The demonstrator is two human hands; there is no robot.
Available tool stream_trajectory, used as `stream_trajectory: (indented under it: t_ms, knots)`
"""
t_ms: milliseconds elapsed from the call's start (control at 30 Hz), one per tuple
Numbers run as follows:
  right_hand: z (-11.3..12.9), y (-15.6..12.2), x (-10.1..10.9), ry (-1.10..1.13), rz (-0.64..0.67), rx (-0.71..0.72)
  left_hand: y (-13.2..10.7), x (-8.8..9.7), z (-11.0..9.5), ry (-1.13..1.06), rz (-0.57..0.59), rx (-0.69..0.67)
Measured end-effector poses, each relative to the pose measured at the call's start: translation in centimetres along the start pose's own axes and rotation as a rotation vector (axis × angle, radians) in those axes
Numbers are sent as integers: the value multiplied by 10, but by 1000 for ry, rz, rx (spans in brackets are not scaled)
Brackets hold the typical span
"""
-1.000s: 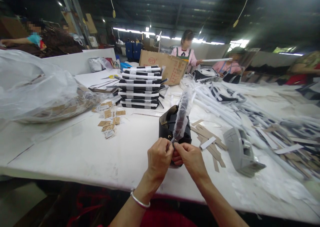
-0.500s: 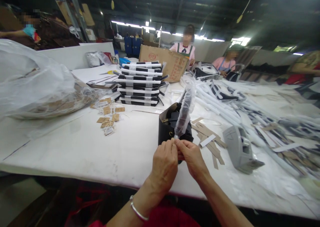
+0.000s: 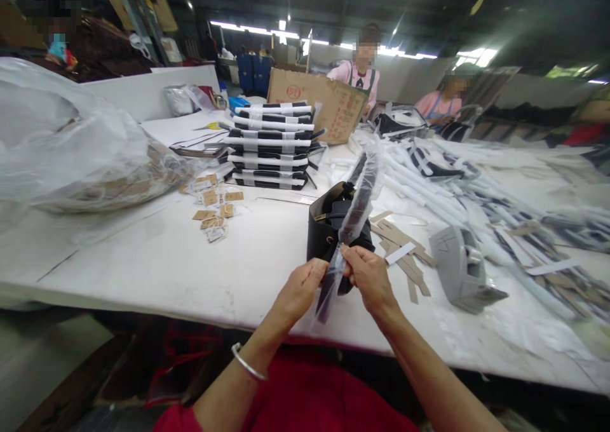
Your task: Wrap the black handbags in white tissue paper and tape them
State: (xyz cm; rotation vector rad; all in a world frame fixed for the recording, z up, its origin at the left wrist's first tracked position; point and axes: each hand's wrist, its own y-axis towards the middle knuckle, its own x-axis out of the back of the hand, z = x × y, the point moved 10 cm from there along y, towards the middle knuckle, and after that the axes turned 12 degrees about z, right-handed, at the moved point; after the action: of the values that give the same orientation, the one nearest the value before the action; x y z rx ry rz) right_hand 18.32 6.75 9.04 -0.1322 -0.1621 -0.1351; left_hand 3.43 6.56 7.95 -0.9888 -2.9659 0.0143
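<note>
A black handbag (image 3: 318,235) stands on the table in front of me, its top gaping. Its handle (image 3: 356,211) arches up inside a sleeve of transparent plastic film (image 3: 376,159). My left hand (image 3: 301,287) is closed, pinching the film at the near side of the bag. Beside it, my right hand (image 3: 370,278) grips the film with thumb and fingers close to the handle's lower end. A dark strip covered by the film hangs down between both hands toward the table edge. The fingertips of both hands are partly hidden.
Brown tags (image 3: 210,215) lie left of the bag. Behind them rise stacked wrapped black bags (image 3: 271,143) and a cardboard box (image 3: 290,89). A grey tape dispenser (image 3: 452,267) and cardboard strips (image 3: 405,248) are at right. A large plastic bag (image 3: 86,146) fills the left. Co-workers sit across.
My hands have moved apart, the left one leftward and away from the right. The film and dark strip now extend down between them. The view has shifted slightly.
</note>
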Motion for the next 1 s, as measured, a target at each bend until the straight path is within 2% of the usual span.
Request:
stream_trajectory:
  t_ms: [67, 100, 167, 233, 300, 367, 433, 500, 533, 633, 700, 767, 867, 1000]
  knots:
    - [2, -1, -1, -36, -1, 0, 2, -27, 24, -353, 156, 113]
    - [2, -1, -1, -57, -3, 1, 2, -38, 32, -475, 178, 150]
    - [4, -2, -1, -90, -2, 6, -2, -48, 42, -547, 113, 170]
    - [4, -2, -1, -103, 3, 11, -9, -45, 47, -412, 4, 159]
    - [4, -2, 1, -88, 6, 19, -21, -41, 51, -209, -42, 165]
    - [3, 0, 3, -52, 9, 30, -33, -40, 59, -65, 23, 195]
    - [2, 1, 5, -17, 20, 38, -44, -38, 66, -11, 146, 209]
    - [1, 2, 5, -10, 36, 41, -48, -29, 62, -21, 218, 161]
    - [1, 2, 5, -17, 43, 41, -47, -21, 55, -31, 209, 117]
    - [3, 1, 2, -60, 45, 44, -32, 0, 22, 63, 83, -37]
    - [5, 0, 2, -88, 36, 41, -19, -1, 1, 225, 6, -89]
    - [7, -1, 3, -99, 39, 32, -9, -9, -12, 370, -56, -92]
    - [4, -2, 1, -34, 126, -25, -3, -15, -16, 382, -127, -70]
    - [-1, -4, -4, 97, 272, -95, -2, -13, -10, 139, -76, -19]
